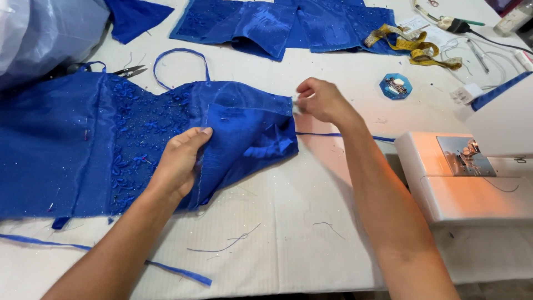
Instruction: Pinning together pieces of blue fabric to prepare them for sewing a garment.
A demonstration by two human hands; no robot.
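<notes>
A royal-blue garment [72, 144] with beaded flower lace lies spread over the left half of the white table [288, 239]. My left hand [180, 158] pinches the folded satin panel [247, 139] at its near left edge. My right hand [321, 100] grips the panel's far right corner, fingers closed on the fabric edge, where something small and pale shows at the fingertips. A thin blue strap [180, 53] loops from the garment's top edge. Pins stick in the fabric.
A white sewing machine [472, 172] stands at the right. More blue fabric pieces [277, 22] lie at the back, with a yellow tape measure [413, 47], a blue pin holder [395, 86], small snips [130, 70], a clear plastic bag [44, 33], loose threads and blue strips [177, 270].
</notes>
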